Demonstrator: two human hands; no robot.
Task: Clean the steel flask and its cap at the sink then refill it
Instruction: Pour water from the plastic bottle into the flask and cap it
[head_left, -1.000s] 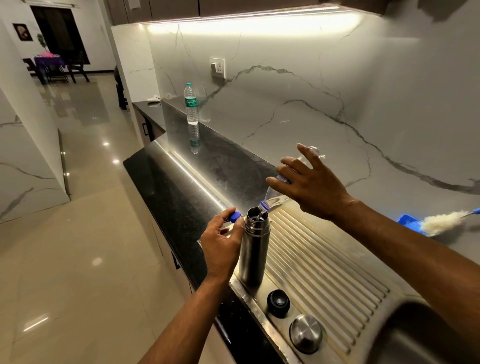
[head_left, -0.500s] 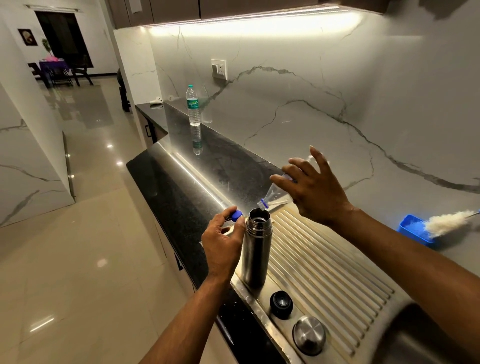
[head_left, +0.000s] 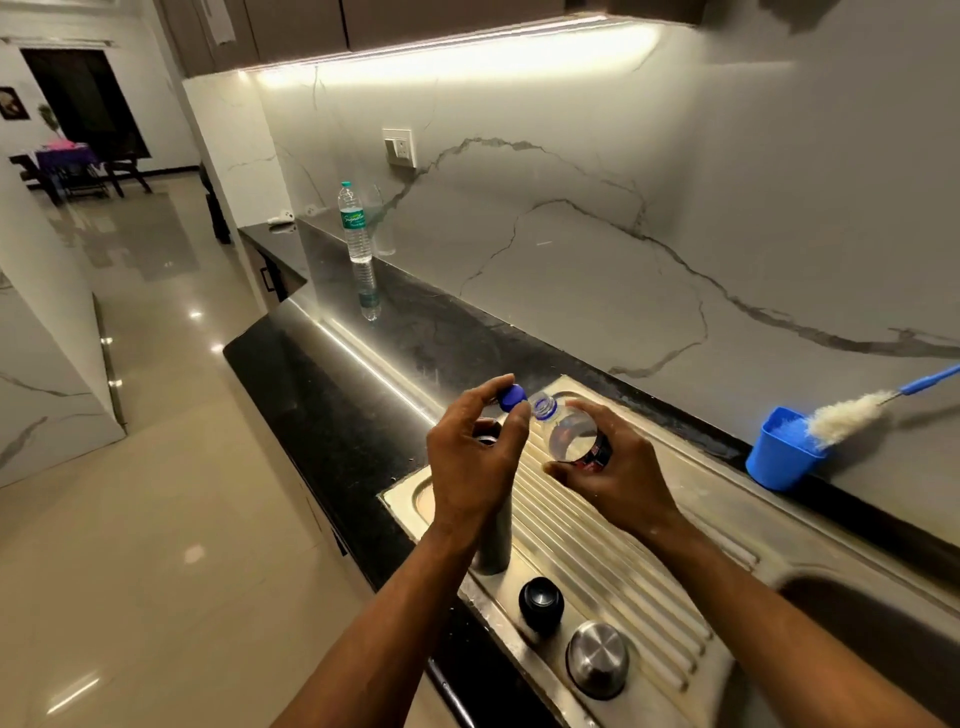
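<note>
The steel flask (head_left: 493, 540) stands upright and uncapped on the ribbed drainboard (head_left: 623, 561), mostly hidden behind my left hand (head_left: 472, 462). That hand pinches a small blue bottle cap (head_left: 511, 397) at the fingertips. My right hand (head_left: 618, 467) grips a clear plastic bottle (head_left: 569, 434), its open blue-ringed neck pointing left toward the blue cap. The flask's black inner stopper (head_left: 541, 604) and steel outer cap (head_left: 597, 659) lie on the drainboard nearer to me.
A blue cup (head_left: 779, 457) holding a fluffy bottle brush (head_left: 847, 418) stands at the back right by the wall. The sink basin (head_left: 872, 629) opens at the right. A sealed water bottle (head_left: 355, 223) stands far back on the black counter (head_left: 322, 395).
My right hand has brought the clear bottle back from its tipped position over the flask toward me. My left hand has left the flask's side and lifted the blue cap to the bottle's neck.
</note>
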